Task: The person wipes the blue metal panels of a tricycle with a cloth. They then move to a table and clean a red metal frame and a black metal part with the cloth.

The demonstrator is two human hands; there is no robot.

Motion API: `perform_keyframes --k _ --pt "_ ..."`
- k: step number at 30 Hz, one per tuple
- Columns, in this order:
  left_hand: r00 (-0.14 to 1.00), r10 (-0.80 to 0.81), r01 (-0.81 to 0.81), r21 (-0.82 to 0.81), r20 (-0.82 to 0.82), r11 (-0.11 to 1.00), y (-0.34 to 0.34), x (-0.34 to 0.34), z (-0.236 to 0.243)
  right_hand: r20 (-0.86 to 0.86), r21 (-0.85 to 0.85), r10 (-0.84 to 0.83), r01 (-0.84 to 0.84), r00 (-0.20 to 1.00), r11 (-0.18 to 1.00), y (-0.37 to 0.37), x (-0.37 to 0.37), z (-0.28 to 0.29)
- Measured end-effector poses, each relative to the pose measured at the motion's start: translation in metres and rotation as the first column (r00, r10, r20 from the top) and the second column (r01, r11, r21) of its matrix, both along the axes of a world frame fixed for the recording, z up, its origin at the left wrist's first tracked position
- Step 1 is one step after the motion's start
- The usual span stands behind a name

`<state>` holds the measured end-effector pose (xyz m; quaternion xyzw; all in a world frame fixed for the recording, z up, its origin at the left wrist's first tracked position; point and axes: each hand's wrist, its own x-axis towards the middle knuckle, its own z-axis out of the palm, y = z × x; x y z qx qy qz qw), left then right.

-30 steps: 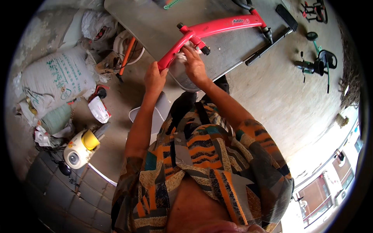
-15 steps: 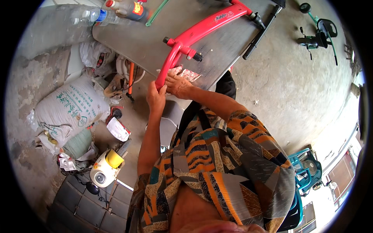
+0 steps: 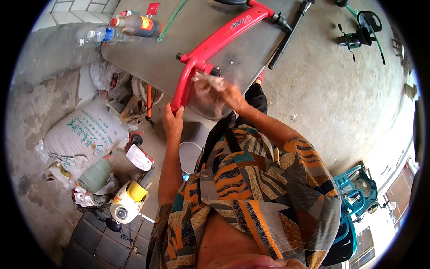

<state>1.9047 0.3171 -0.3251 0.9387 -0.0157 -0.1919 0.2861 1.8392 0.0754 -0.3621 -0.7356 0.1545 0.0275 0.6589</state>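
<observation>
Red bicycle frame (image 3: 210,47) is lying across the grey table (image 3: 148,58), its curved fork end hanging over the near edge. Left hand (image 3: 172,120) is gripping that lower end, fingers wrapped shut around the tube. Right hand (image 3: 224,92) is pressing a crumpled pale rag (image 3: 207,85) against the frame near the black axle stub, fingers closed on the cloth. Plastic bottles (image 3: 121,28) are standing at the table's far corner. White sack (image 3: 83,136) is slumping on the floor to the left, a yellow-capped jug (image 3: 127,201) near it.
</observation>
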Motion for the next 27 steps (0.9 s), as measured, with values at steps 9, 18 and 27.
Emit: perform_keyframes --k 9,18,27 --pt "0.921 -0.224 0.163 0.206 0.318 0.965 -0.027 0.006 -0.006 0.350 -0.208 -0.538 0.623 0.767 0.754 -0.158 0.094 0.011" --pt "0.957 -0.180 0.135 0.201 0.229 0.970 -0.023 0.011 -0.014 0.182 -0.806 0.219 0.017 0.959 0.592 -0.067 0.105 0.001" --pt "0.976 -0.172 0.141 0.214 0.136 0.967 -0.027 0.016 -0.002 0.284 -0.856 0.346 0.074 0.894 0.512 -0.110 0.096 -0.008"
